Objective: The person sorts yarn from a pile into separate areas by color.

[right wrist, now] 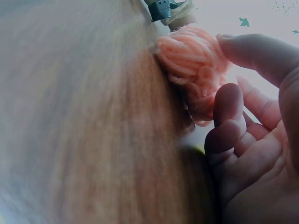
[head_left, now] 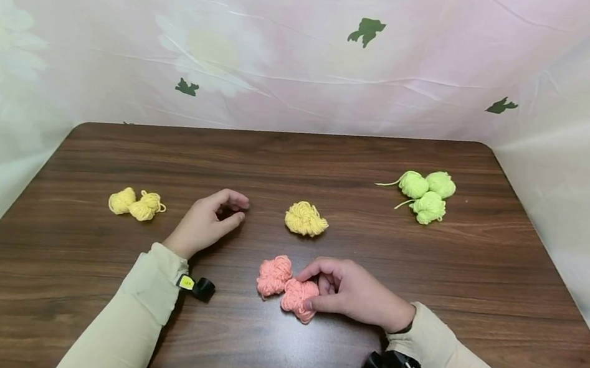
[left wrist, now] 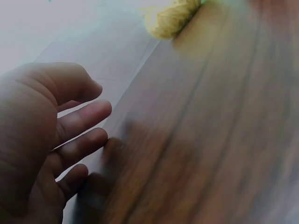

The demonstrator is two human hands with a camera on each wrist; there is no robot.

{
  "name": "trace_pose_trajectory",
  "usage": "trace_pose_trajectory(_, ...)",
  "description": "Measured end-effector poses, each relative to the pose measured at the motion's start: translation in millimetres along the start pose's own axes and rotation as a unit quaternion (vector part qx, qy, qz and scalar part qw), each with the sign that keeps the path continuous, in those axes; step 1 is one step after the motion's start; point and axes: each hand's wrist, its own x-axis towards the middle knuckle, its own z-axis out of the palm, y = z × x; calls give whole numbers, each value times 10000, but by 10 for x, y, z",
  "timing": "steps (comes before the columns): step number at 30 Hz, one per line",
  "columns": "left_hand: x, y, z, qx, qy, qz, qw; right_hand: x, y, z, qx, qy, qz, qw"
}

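Observation:
My right hand pinches a small pink ball of yarn between thumb and fingers, on the dark wooden table. In the right wrist view the thumb and fingertips lie against this pink yarn ball. Just left of it, touching or nearly so, lies a second pink yarn ball. My left hand is held low by the table, fingers loosely curved around nothing. A single yellow yarn ball lies to its right, behind the pink ones. The left wrist view shows a blurred yellow yarn ball beyond that hand.
Two yellow yarn balls lie side by side at the left of the table. Three light green yarn balls sit clustered at the back right, with loose strand ends. A pale flowered cloth hangs behind the table and along its sides.

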Motion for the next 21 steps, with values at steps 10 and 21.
trace_pose_trajectory(10,47,39,124,-73,0,103,9999,5,-6,-8,20,-16,49,10000)
trace_pose_trajectory(21,119,112,269,240,-72,285,9993,11,11,-8,52,-31,79,10000)
